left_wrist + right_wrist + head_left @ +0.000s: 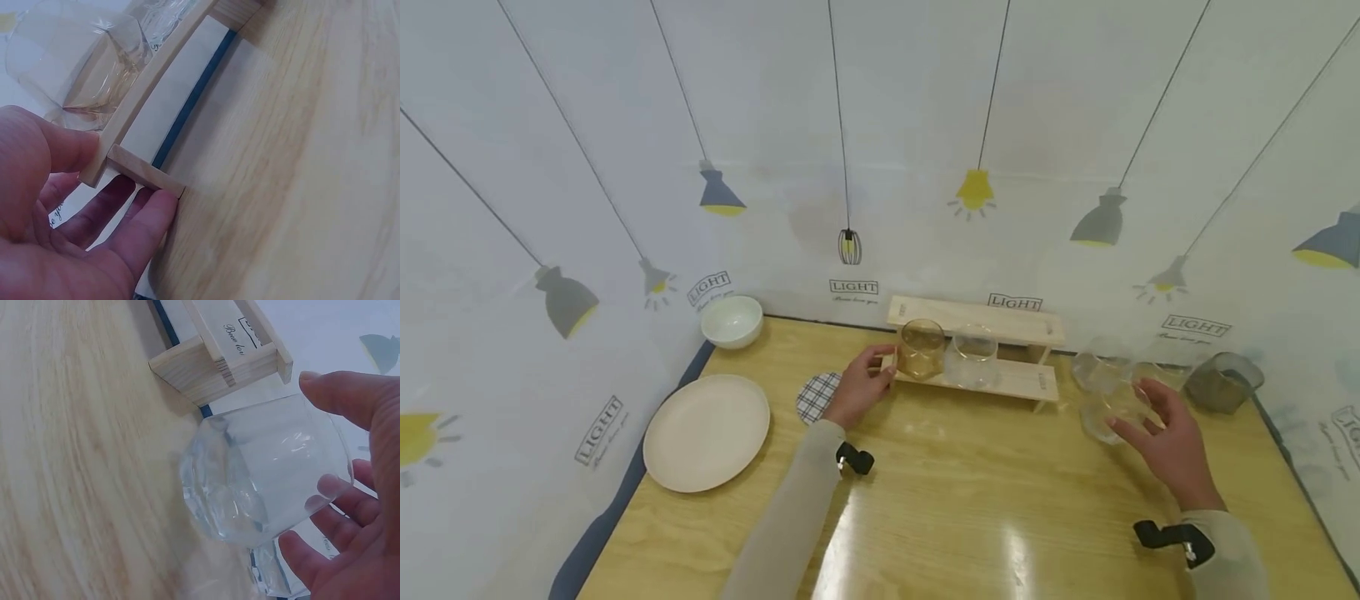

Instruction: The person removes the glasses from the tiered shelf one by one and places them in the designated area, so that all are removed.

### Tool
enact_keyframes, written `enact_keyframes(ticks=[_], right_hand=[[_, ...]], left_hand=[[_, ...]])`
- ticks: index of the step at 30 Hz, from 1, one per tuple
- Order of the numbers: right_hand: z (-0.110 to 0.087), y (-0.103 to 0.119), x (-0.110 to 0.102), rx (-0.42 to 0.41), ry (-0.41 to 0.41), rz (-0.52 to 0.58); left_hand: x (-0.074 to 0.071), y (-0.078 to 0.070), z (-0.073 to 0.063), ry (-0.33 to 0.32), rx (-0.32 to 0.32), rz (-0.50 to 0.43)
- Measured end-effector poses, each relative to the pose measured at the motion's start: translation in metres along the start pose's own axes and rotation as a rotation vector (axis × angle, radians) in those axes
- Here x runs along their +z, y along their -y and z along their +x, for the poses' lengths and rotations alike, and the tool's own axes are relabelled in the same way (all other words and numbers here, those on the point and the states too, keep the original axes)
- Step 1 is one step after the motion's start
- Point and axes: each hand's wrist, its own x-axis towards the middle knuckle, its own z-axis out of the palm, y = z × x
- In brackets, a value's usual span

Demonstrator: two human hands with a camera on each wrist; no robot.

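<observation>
My left hand [861, 387] grips the left end of a two-tier wooden rack [1018, 381], thumb along the lower shelf's edge and fingers at its short leg. Close to that thumb, an amber glass tumbler [921, 350] stands on the lower shelf. Beside it is a clear tumbler [973, 358]. Over on the right, my right hand [1172, 450] holds another clear tumbler [269, 469], thumb at the rim and fingers on the opposite side. More clear glasses [1101, 367] stand just behind it, partly hidden by it and the hand.
A smoky grey glass [1225, 383] stands at the table's right back. To the left are a large cream plate [707, 433], a pale green bowl [732, 322] and a checked round coaster [816, 398], partly covered by my left hand. A lamp-patterned wall covering [910, 250] rises behind the rack.
</observation>
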Motion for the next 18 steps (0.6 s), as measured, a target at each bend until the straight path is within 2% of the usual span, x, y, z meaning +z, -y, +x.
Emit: enact_keyframes(ticks=[7, 12, 18], right_hand=[[0.0, 0.012, 0.001, -0.007, -0.076, -0.013], [-0.001, 0.023, 0.003, -0.063, -0.11, -0.054], [0.002, 0.047, 0.009, -0.13, -0.167, -0.075]], left_hand=[[-0.001, -0.001, -0.002, 0.012, 0.001, -0.015], [-0.001, -0.003, -0.004, 0.014, -0.009, -0.006], [-0.002, -0.005, -0.002, 0.008, -0.007, -0.004]])
